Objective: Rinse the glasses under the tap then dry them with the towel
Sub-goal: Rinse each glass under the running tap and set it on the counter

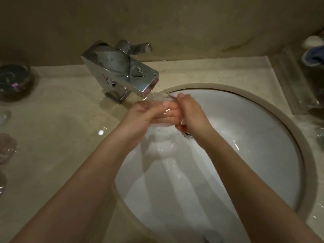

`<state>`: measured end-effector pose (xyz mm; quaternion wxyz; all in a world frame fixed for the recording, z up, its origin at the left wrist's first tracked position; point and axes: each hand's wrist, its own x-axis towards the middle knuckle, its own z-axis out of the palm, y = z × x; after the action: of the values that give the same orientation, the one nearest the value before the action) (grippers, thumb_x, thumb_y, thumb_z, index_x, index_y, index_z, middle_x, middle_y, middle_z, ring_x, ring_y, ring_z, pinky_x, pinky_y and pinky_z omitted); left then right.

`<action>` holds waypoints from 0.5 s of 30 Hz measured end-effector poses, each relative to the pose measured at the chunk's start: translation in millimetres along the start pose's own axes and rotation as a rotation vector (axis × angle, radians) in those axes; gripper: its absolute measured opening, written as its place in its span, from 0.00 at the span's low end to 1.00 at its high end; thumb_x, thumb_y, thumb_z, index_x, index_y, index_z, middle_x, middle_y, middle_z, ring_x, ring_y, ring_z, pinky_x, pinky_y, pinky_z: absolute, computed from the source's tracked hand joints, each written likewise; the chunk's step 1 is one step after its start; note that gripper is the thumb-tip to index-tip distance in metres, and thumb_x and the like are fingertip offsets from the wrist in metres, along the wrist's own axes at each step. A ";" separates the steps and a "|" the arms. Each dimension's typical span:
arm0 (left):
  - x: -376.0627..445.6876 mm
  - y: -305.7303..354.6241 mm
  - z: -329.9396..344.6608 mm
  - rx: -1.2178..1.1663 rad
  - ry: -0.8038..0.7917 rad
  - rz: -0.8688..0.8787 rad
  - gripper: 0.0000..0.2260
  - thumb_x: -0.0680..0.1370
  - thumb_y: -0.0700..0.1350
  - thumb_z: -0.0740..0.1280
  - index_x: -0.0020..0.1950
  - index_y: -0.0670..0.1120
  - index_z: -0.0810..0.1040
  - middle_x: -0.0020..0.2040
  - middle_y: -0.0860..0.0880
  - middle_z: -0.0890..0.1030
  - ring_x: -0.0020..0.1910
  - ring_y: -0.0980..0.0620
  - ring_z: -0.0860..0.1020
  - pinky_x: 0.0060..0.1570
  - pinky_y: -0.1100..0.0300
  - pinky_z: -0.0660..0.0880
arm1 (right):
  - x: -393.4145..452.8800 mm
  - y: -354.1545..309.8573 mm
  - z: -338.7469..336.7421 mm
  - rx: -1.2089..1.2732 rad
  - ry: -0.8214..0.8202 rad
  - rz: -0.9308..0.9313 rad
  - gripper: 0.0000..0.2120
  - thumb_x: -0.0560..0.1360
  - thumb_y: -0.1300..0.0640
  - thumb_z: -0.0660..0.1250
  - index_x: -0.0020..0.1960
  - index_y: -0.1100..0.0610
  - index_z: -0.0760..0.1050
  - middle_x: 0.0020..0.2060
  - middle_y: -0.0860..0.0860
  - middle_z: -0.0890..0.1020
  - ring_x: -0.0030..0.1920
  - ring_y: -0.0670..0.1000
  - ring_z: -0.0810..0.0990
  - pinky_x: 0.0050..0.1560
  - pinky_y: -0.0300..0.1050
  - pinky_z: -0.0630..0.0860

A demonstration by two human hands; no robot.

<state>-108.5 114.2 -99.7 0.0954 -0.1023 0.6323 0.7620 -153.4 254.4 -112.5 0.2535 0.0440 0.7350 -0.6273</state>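
Nearest us, our two forearms reach out over the white sink basin point(245, 146), and up ahead both hands meet right under the chrome tap point(122, 74). Water is running off the spout onto a clear glass point(163, 118) that we hold over the basin, just below the spout. Our left hand point(145, 114) cups it from the side, fingers curled round the wall; we see them through the glass. Our right hand point(191, 113) grips the other end, fingers wrapped over it, though exactly where the rim lies is hard to tell through the wet shine.

So we're mid-rinse. To do this well, we want to turn the glass slowly so the stream reaches inside and all round the outside, keeping both hands firm because wet glass is slippery, and keeping it low over the basin, clear of the hard tap edge. More glassware point(7, 148) waits on the counter point(61, 128) at the left, blurred. No towel shows anywhere we can see, so drying looks some way off.
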 end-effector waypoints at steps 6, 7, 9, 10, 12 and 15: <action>-7.9 -6.5 -0.1 0.158 -0.020 0.022 0.09 0.75 0.45 0.70 0.52 0.42 0.85 0.48 0.39 0.85 0.50 0.45 0.84 0.58 0.53 0.77 | -3.3 6.4 0.7 0.066 -0.005 0.164 0.18 0.81 0.46 0.51 0.52 0.56 0.76 0.33 0.54 0.80 0.25 0.50 0.76 0.25 0.38 0.66; -10.1 -6.8 1.3 0.226 -0.051 0.027 0.09 0.76 0.43 0.70 0.51 0.39 0.84 0.46 0.37 0.84 0.49 0.45 0.83 0.57 0.56 0.78 | -2.0 2.2 -3.0 0.094 -0.088 0.333 0.23 0.81 0.43 0.49 0.52 0.58 0.76 0.32 0.56 0.81 0.23 0.51 0.74 0.24 0.37 0.64; -12.7 -7.4 8.0 0.273 -0.080 0.020 0.09 0.78 0.36 0.67 0.51 0.30 0.81 0.44 0.32 0.82 0.43 0.45 0.80 0.48 0.63 0.77 | -1.9 -3.9 -6.0 0.134 -0.170 0.504 0.23 0.80 0.45 0.49 0.47 0.59 0.76 0.30 0.59 0.80 0.22 0.50 0.70 0.23 0.36 0.62; -12.1 -6.4 10.0 0.266 -0.058 0.009 0.09 0.78 0.35 0.66 0.50 0.29 0.80 0.43 0.33 0.82 0.40 0.47 0.81 0.45 0.65 0.77 | -2.5 -5.5 -4.1 0.142 -0.151 0.518 0.20 0.79 0.49 0.50 0.43 0.59 0.75 0.28 0.58 0.79 0.22 0.50 0.69 0.23 0.35 0.61; -6.5 -4.4 12.4 0.217 0.032 -0.028 0.08 0.78 0.39 0.67 0.47 0.37 0.84 0.41 0.40 0.85 0.41 0.48 0.84 0.48 0.60 0.80 | -2.0 -2.8 3.2 0.174 -0.052 0.432 0.17 0.78 0.53 0.49 0.41 0.58 0.74 0.28 0.56 0.78 0.22 0.50 0.68 0.22 0.35 0.61; 1.7 -4.8 10.2 0.089 0.134 -0.078 0.09 0.77 0.45 0.69 0.42 0.44 0.86 0.42 0.43 0.86 0.42 0.45 0.85 0.52 0.51 0.81 | -4.9 12.0 15.4 0.098 0.164 0.079 0.18 0.80 0.52 0.50 0.47 0.58 0.76 0.38 0.56 0.81 0.31 0.51 0.76 0.26 0.39 0.70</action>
<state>-109.2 125.0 -102.9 0.0869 -0.1733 0.6659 0.7204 -139.7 243.6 -122.5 0.2144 0.1364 0.7194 -0.6464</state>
